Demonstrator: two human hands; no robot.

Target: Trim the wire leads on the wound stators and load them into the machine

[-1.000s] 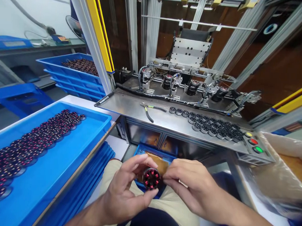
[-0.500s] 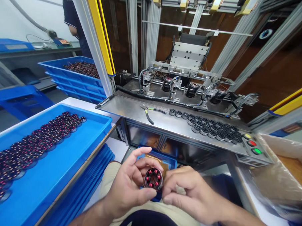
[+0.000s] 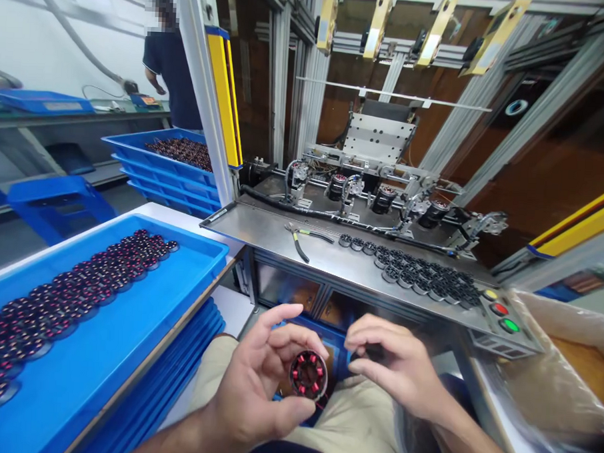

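Note:
My left hand (image 3: 270,372) grips a wound motor stator (image 3: 308,375), a dark ring with red coils inside, between thumb and fingers over my lap. The stator's open face points up toward me, and a thin reddish wire trails below it. To its right, apart from it, is my right hand (image 3: 396,361), its fingers curled toward the thumb. Something dark shows between those fingers, too unclear to name. Rows of similar wound stators (image 3: 94,277) lie in the blue tray (image 3: 141,340) on my left.
Ahead, a winding machine (image 3: 378,183) stands behind a metal ledge (image 3: 252,223). On the ledge lie cutting pliers (image 3: 301,240) and several black stator cores (image 3: 420,272). A button box (image 3: 503,315) and a plastic-lined carton (image 3: 567,345) are at right. A person (image 3: 171,74) stands at back left.
My right hand has drawn away from the stator to the right and up. My left hand keeps its hold. The camera view has shifted, showing more of the person at back left.

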